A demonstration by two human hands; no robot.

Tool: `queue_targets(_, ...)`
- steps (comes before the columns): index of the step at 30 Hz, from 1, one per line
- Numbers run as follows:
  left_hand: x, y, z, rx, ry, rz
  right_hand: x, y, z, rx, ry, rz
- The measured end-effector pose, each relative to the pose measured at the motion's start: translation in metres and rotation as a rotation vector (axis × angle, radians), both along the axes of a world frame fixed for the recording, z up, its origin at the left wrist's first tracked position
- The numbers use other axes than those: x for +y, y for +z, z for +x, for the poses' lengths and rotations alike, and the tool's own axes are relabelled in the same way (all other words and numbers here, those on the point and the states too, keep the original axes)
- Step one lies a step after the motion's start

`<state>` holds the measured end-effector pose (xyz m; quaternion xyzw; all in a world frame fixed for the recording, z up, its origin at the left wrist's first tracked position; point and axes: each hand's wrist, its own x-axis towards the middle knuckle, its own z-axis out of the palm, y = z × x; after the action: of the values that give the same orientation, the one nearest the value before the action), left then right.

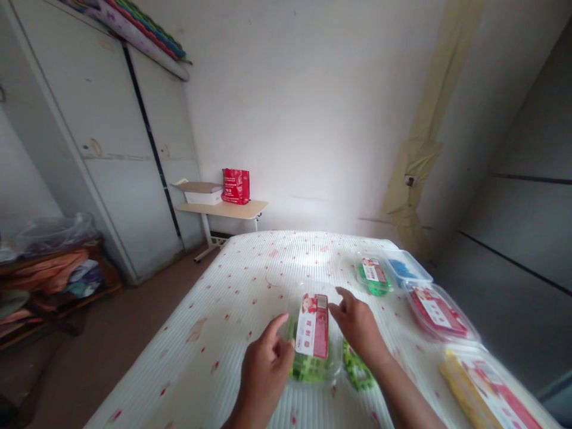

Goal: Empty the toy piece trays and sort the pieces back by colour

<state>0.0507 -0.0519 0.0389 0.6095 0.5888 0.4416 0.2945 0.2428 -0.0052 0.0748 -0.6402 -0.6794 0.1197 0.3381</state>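
Note:
A clear plastic box (313, 333) with a pink and white label and light green pieces inside lies on the white, red-dotted cover. My left hand (268, 357) is at its left side, thumb and index finger apart, the fingertips by the box edge. On the other side, my right hand (355, 319) has its thumb and index finger spread near the upper right corner of the box. Whether either hand touches the box is hard to tell. A green toothed piece (357, 368) lies on the cover beside the box, partly under my right forearm.
Along the right edge are boxes with green pieces (374, 273), blue pieces (404, 269), red pieces (440, 313) and yellow pieces (491, 387). A small table (250, 210) with a red bag (236, 186) and a white box (203, 193) stands by the wall.

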Motion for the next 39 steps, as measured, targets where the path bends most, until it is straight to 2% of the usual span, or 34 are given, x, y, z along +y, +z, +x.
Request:
queue_targets(4,-0.006,0.002,-0.003,0.262,0.013,-0.059,0.003,-0.013,0.0,-0.178,-0.035,-0.118)
queue_targets(8,-0.012,0.005,-0.008,0.426,-0.003,-0.145,0.003,-0.014,-0.006,-0.241,-0.008,-0.174)
queue_targets(12,-0.013,0.003,-0.01,0.469,-0.01,-0.195,0.004,-0.013,-0.009,-0.276,0.001,-0.186)
queue_targets(17,-0.018,-0.002,-0.006,0.445,-0.042,-0.177,0.006,-0.013,-0.007,-0.269,0.024,-0.201)
queue_targets(20,-0.02,-0.004,-0.004,0.422,-0.059,-0.148,0.009,-0.016,-0.005,-0.191,0.063,-0.185)
queue_targets(25,-0.015,-0.004,-0.005,0.344,-0.064,-0.165,0.02,-0.032,-0.002,0.113,0.116,-0.242)
queue_targets(30,-0.017,-0.016,-0.001,0.085,-0.047,-0.221,0.031,-0.048,0.0,0.384,0.122,-0.323)
queue_targets(34,-0.016,-0.032,0.003,-0.07,-0.116,-0.096,0.033,-0.047,-0.001,0.539,0.134,-0.392)
queue_targets(37,-0.012,-0.04,0.001,-0.046,-0.177,-0.028,0.032,-0.041,-0.002,0.632,0.15,-0.459)
queue_targets(39,-0.009,-0.041,-0.001,0.006,-0.169,-0.012,0.031,-0.038,-0.002,0.666,0.164,-0.481)
